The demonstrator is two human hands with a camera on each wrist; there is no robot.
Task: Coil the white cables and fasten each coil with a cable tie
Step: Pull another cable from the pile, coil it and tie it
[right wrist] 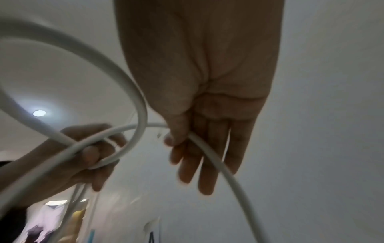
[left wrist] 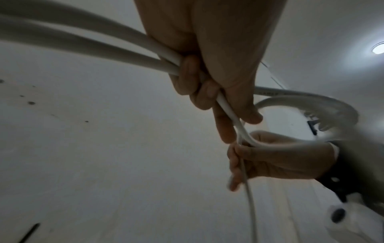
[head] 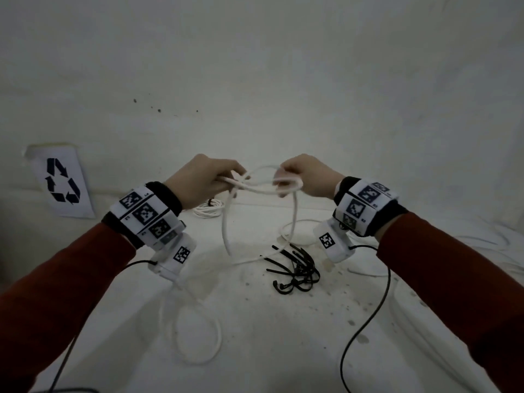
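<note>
Left hand [head: 202, 178] and right hand [head: 304, 177] both grip the raised white cable [head: 262, 187] between them.

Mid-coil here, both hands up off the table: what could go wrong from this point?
1. The right hand pinches the cable only between thumb and fingers, so the new loop may slip.
2. The left hand holds few loops; they may spring open before a tie goes on.
3. The hanging tail lies beside the cable ties and may drag them as it is pulled up.
</note>
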